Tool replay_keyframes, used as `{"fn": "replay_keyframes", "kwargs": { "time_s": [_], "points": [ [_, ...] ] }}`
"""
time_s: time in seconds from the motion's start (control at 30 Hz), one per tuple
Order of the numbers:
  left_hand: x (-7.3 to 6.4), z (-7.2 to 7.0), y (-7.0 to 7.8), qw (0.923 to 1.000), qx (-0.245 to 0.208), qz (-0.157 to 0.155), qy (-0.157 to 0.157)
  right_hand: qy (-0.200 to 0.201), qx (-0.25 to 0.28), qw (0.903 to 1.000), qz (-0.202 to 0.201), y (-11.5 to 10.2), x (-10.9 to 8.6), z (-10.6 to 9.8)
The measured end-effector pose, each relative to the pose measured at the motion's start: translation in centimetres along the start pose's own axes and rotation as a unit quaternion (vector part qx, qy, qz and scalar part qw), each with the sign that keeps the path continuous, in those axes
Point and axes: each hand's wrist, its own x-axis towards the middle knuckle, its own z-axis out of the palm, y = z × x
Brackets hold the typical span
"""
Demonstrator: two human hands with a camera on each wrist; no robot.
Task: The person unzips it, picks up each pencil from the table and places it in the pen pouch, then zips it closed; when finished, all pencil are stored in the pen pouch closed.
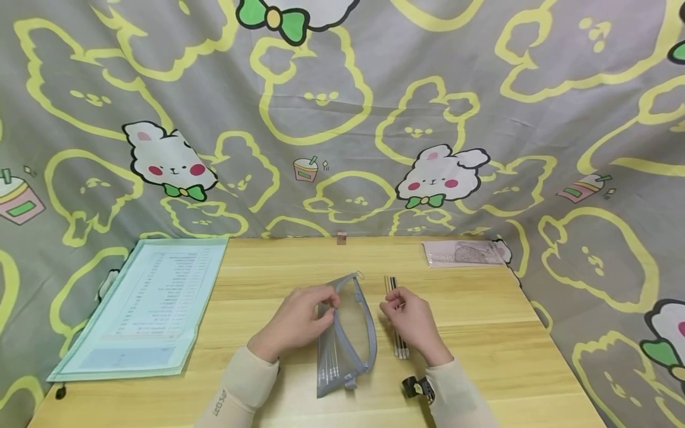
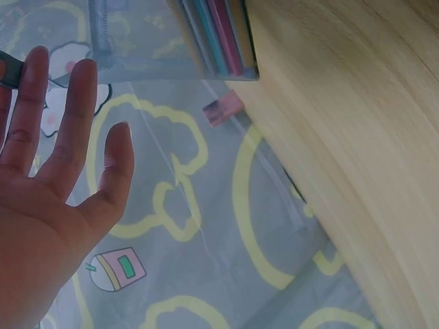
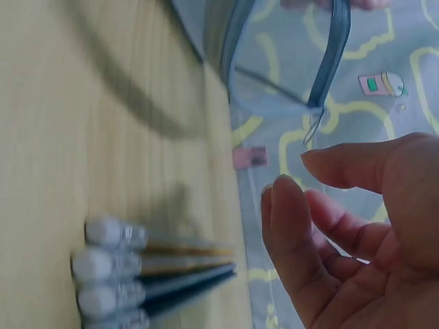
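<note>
A grey-blue mesh zip pouch (image 1: pixel 329 352) stands at the middle of the table with its mouth spread wide. My left hand (image 1: pixel 297 318) pinches one side of the mouth between thumb and fingers. Several coloured pencil-like sticks (image 2: pixel 221 34) show inside the pouch in the left wrist view. To its right, a row of pencils (image 1: pixel 400 348) lies on the table, their white eraser ends (image 3: pixel 103 264) plain in the right wrist view. Over these pencils hovers my right hand (image 1: pixel 414 324), fingers loosely bent, a gap between thumb and forefinger, holding nothing.
A pale blue folder (image 1: pixel 144 309) with a printed sheet lies at the left. At the back right is a flat pinkish packet (image 1: pixel 462 254). A small pinkish-brown tab (image 1: pixel 341 238) sits at the table's back edge, before a patterned grey curtain (image 1: pixel 332 160).
</note>
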Motion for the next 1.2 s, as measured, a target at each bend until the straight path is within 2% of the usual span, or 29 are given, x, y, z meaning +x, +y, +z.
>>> {"fn": "replay_keyframes", "kwargs": {
  "time_s": [0.23, 0.5, 0.77, 1.2],
  "points": [
    [0.0, 0.0, 0.1, 1.0, -0.003, -0.001, 0.0, 0.027, -0.078, 0.9966, 0.003, 1.6, 0.8, -0.8],
    [-0.1, 0.0, 0.1, 1.0, -0.001, -0.002, 0.001, 0.028, -0.126, 0.9916, 0.004, 2.9, 1.7, -1.0],
    [-0.2, 0.0, 0.1, 1.0, -0.007, -0.002, -0.003, 0.018, -0.137, 0.9903, 0.006, 3.4, 2.2, -0.8],
    [-0.2, -0.1, 0.2, 1.0, -0.001, -0.003, 0.0, 0.025, -0.143, 0.9893, 0.002, 3.5, 2.3, -0.6]
  ]
}}
